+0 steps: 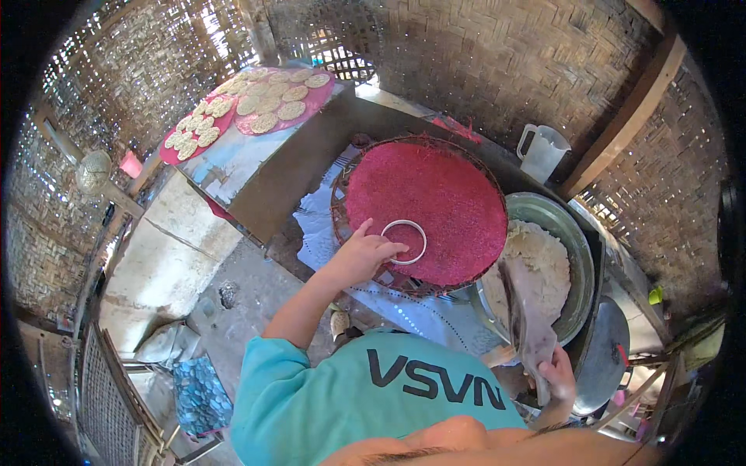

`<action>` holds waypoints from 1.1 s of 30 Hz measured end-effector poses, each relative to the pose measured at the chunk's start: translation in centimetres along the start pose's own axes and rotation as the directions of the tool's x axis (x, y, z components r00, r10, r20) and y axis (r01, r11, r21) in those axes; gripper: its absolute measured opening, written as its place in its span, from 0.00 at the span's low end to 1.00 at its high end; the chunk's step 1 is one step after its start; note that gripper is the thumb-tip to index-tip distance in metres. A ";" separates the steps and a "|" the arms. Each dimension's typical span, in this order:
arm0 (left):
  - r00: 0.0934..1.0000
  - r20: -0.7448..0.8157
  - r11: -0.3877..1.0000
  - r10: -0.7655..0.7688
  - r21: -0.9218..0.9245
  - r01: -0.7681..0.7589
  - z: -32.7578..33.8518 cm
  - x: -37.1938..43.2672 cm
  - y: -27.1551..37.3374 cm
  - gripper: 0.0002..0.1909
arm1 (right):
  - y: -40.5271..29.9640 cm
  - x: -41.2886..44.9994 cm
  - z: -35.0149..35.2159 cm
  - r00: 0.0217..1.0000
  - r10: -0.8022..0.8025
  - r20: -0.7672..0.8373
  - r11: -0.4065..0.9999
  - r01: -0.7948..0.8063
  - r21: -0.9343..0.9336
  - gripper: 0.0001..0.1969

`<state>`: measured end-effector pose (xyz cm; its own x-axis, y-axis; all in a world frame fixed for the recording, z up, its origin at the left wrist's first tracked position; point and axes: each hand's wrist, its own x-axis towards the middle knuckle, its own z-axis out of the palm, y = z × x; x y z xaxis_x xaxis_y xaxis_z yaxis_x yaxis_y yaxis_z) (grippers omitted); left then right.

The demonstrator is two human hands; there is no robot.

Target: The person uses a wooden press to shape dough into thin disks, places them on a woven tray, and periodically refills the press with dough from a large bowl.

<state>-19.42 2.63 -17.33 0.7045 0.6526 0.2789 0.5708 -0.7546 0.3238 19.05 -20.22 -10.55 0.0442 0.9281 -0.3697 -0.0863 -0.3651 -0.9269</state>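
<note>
With spread fingers, my left hand (364, 256) touches a thin white ring (425, 233) near the front left of a round red woven mat (431, 204). The mat rests on a round wicker tray (338, 209). At the lower right, my right hand (556, 373) grips the lower end of a greyish plastic sheet (533, 326). The sheet's upper end hangs over a large metal basin (583, 262) holding a pale, rice-like mass (542, 256). The sheet hides part of the mass.
Round pale cakes (268, 105) lie on pink sheets on the table (233, 169) at the upper left. A plastic jug (545, 152) stands behind the basin. A round metal lid (606, 355) is at the right. A strainer (93, 172) hangs on the woven wall.
</note>
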 end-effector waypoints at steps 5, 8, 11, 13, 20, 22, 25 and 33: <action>0.921 -0.283 0.660 -0.268 -0.750 -0.038 -2.1 2.4 0.6 0.26 | -1.5 6.0 5.8 0.988 -0.075 0.136 0.986 0.054 0.157 0.38; 0.971 -0.043 -0.571 -0.236 -0.802 -0.175 -5.4 7.0 2.1 0.40 | -2.6 10.7 11.4 0.899 -0.042 0.437 0.961 -0.083 0.262 0.32; 0.977 -0.203 -0.749 -0.061 -0.638 -0.180 -6.9 9.5 0.4 0.45 | -1.9 15.0 13.3 0.755 -0.054 0.654 0.912 -0.230 0.340 0.29; 0.938 -0.347 -0.830 0.002 -0.524 -0.192 -6.2 10.0 -1.7 0.45 | -3.3 15.9 13.7 0.767 0.061 0.639 0.947 -0.247 0.206 0.29; 0.913 -0.207 -0.780 -0.350 -0.476 -0.407 -3.6 9.5 -4.4 0.39 | -8.2 18.4 13.4 0.815 0.299 0.496 0.935 -0.148 -0.321 0.30; 0.906 -0.209 -0.786 -0.369 -0.449 -0.424 -2.3 9.6 -5.2 0.39 | -8.6 19.1 13.1 0.850 0.271 0.451 0.897 -0.053 -0.439 0.30; 0.890 -0.193 -0.780 -0.412 -0.429 -0.455 -0.8 9.6 -5.7 0.38 | -9.0 19.3 13.1 0.882 0.267 0.388 0.815 0.008 -0.579 0.29; 0.874 -0.096 -0.745 -0.477 -0.484 -0.460 -0.5 8.5 -6.2 0.35 | -7.4 19.5 14.4 0.883 0.277 0.378 0.844 -0.036 -0.536 0.26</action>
<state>-17.19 12.91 -16.51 0.3028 0.9365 0.1765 -0.9530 0.2953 0.0679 6.24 1.63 -9.99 -0.3610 0.7460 -0.5596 0.4586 -0.3805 -0.8031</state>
